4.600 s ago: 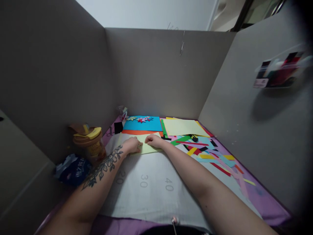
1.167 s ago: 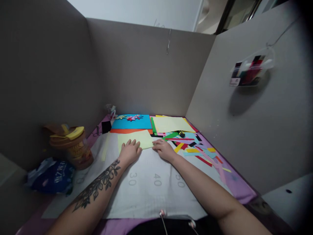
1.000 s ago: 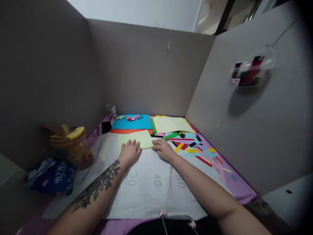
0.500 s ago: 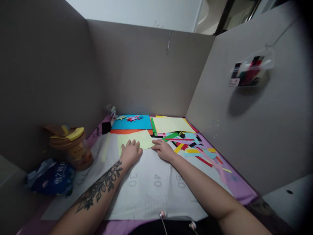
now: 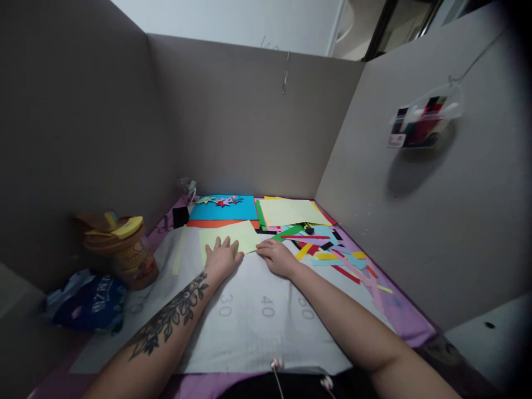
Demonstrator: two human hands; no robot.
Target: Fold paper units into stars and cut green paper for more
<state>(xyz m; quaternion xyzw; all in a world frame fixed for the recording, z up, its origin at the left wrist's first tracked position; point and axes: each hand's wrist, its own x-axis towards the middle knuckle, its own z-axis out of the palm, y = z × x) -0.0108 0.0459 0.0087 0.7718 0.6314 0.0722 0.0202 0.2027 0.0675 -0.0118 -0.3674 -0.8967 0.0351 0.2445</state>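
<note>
1 head-worn view, forward and down over both forearms and hands (image 5: 222, 259).

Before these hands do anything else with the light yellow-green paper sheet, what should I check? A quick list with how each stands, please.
1. Left hand steadying the light yellow-green paper sheet: ok, spread on it.
2. Right hand at the sheet: ok, fingertips at its near right corner.
3. Sheet square with the orange paper behind: not ok, slightly angled.
4. Multicoloured paper strips off the sheet's visible part: ok, they lie to its right.
5. Right hand's grip firm: cannot tell.
</note>
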